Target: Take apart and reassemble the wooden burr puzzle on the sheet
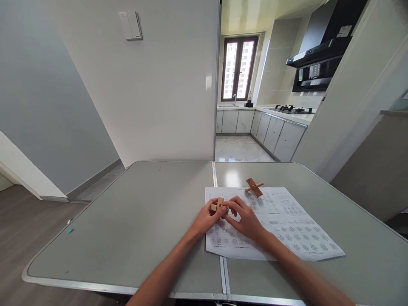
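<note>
A small wooden block puzzle (219, 204), made of crossed light-brown pieces, is held above the paper sheet's left side. My left hand (206, 219) is closed around it, thumb on the near side. From the right, my right hand (246, 217) reaches in with thumb and fingertips on the puzzle's right end, so it too is closed on it. Fingers cover part of the puzzle, and its exact joints are too small to make out. Beneath both hands lies a white printed sheet (296, 231) with rows of small diagrams.
Beyond my right hand, a flat wooden piece with a rod across it (254, 187) rests at the sheet's far edge. The grey folding table (127, 229) has a metal seam down its middle. A small teal bit (70, 230) lies near its left edge.
</note>
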A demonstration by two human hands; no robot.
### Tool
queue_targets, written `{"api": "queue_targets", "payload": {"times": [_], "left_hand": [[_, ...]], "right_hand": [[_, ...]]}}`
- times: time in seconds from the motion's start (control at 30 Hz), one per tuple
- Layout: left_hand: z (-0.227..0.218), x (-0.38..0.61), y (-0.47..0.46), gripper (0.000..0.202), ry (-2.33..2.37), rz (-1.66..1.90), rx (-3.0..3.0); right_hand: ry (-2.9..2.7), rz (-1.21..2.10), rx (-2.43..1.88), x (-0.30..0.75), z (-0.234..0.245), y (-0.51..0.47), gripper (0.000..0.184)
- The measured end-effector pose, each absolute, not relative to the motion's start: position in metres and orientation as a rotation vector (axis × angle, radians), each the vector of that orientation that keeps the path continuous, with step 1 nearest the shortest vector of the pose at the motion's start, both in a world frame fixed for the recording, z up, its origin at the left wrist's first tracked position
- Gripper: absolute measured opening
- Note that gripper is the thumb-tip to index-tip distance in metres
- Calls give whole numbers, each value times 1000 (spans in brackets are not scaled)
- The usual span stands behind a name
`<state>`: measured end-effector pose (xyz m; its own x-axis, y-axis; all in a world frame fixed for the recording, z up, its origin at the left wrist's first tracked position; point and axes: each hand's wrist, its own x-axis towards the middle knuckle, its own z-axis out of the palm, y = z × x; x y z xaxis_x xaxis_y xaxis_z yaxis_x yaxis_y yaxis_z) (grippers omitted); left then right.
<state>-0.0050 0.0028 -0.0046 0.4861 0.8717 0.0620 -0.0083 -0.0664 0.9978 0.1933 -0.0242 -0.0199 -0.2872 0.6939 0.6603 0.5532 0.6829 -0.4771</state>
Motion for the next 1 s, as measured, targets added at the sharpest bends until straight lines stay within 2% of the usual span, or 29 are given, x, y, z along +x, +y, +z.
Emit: {"api": "queue_targets", "payload": {"times": [0.3,0.73,1.0], "left_hand": [[1,1,-1,62,830,895,1372],[-5,0,11,56,895,1151,1204],[-20,-3,18,61,905,1231,1071]], "right_hand": [[-1953,269,-965,190,-20,-26,12],[-1855,207,-1165,195,-28,-18,18],[-1853,227,-1272,195,-40,-12,25]]}}
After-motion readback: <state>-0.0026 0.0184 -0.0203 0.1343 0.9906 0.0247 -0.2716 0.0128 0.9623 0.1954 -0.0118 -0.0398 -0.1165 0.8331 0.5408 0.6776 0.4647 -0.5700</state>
